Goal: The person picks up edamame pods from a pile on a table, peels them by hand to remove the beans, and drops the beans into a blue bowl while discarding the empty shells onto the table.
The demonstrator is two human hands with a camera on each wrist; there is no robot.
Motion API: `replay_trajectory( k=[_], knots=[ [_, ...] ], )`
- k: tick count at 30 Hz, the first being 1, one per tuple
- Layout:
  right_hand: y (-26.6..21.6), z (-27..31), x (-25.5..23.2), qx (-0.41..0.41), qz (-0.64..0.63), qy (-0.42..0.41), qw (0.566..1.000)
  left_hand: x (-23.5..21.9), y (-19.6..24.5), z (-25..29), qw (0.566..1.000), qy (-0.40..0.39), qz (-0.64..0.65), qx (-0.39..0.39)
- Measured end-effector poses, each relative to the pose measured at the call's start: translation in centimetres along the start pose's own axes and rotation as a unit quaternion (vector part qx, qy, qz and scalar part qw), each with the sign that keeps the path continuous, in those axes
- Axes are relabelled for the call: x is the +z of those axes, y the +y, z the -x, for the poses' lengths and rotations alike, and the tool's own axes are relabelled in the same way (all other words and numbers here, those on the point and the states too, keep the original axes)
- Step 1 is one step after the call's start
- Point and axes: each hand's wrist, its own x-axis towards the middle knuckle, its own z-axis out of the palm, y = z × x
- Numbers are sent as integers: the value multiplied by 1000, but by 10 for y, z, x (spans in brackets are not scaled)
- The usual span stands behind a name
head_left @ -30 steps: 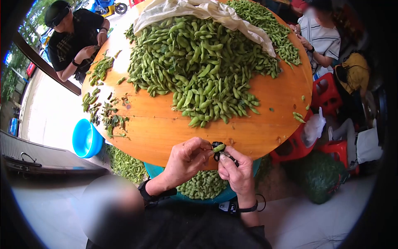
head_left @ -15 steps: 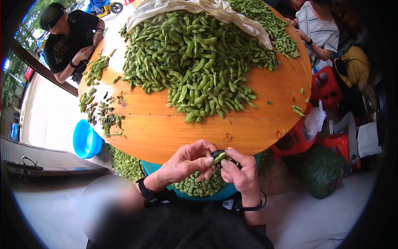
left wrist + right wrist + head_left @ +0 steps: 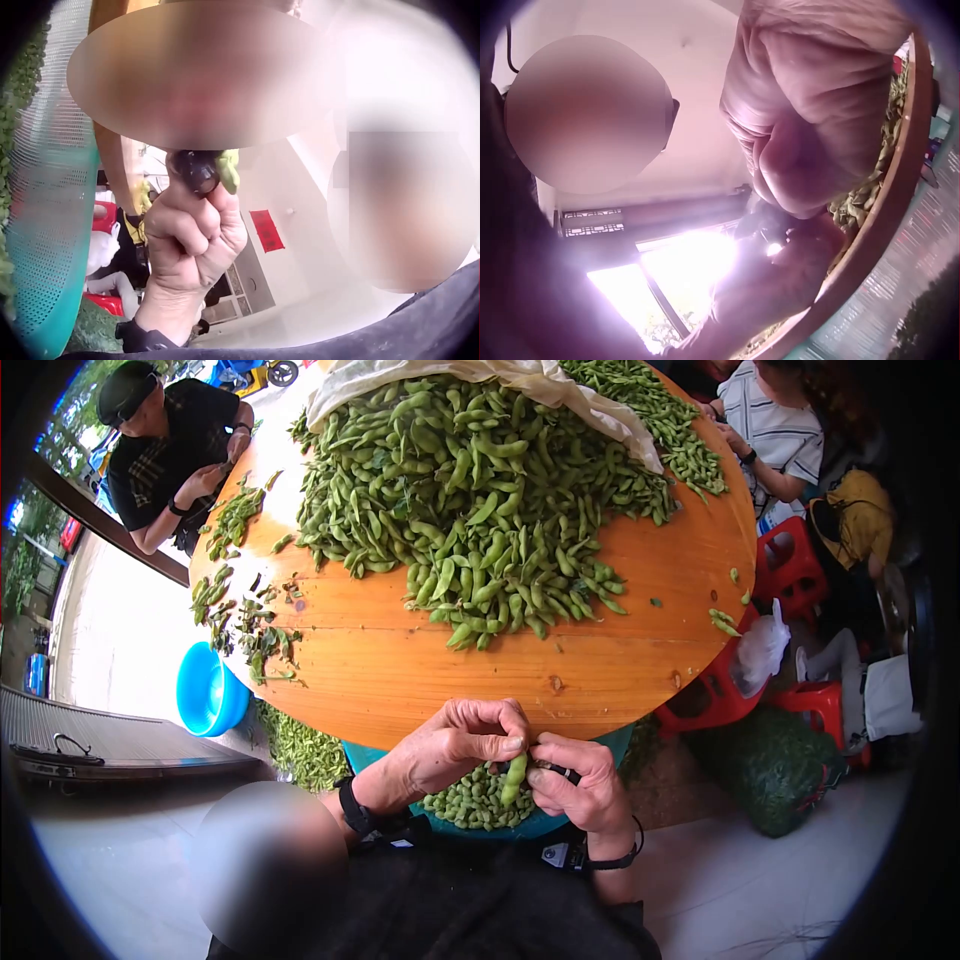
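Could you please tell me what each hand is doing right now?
Left hand: closed, pinching a plump green bean pod.
Right hand: closed, fingers curled round a small, shiny black object.

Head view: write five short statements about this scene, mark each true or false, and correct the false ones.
1. A green pod is at the fingertips, between the left hand and the right hand. True.
2. The teal basket below the hands is empty. False: the teal basket holds many green pieces.
3. A pale cloth lies along the far side of the large pod pile. True.
4. The blue basin stands on the table. False: the blue basin is off the table, beyond its left edge in the picture.
5. The red stools are on the left of the picture. False: the red stools are on the right.
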Motion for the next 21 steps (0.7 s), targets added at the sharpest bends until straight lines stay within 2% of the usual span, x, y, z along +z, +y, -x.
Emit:
replay_trajectory(
  k=[1,2,3,4,5,6,8,9,10,12,13,15,16,18,19,20,21],
  knots=[
    [0,-1,1,0,0,0,1000,5,5,3,999,40,-28,-22],
    [-2,-3,2,-13,68,32,997,11,5,4,999,40,-28,-22],
    [-2,-4,3,-26,137,64,988,18,2,2,993,70,-88,26],
    [-2,-4,3,-26,137,65,988,21,0,2,981,100,-147,74],
    [-2,-4,4,-62,202,72,975,18,2,5,940,137,-310,46],
    [-1,-4,5,-98,266,78,956,16,1,7,940,137,-310,46],
    [4,-5,8,-100,281,93,950,13,1,8,828,127,-524,153],
    [6,-5,8,-102,296,109,943,10,2,8,809,112,-551,168],
    [7,-5,8,-102,296,106,944,7,1,7,809,115,-551,168],
    [7,-7,9,-152,364,143,908,1,1,6,799,76,-549,233],
    [6,-8,11,-153,365,143,907,0,3,6,799,76,-549,234],
    [6,-8,17,-177,412,173,877,2,7,10,868,72,-480,104],
    [8,-10,21,-177,413,172,877,5,7,10,868,74,-479,105],
    [15,-13,32,-216,455,242,829,14,6,8,944,120,-306,15],
    [19,-14,38,-220,479,253,811,16,0,6,958,130,-253,33],
    [22,-15,43,-220,480,251,811,19,-4,5,958,132,-251,34],
    [25,-17,46,-229,500,268,791,21,-7,4,968,163,-188,43]
  ],
)
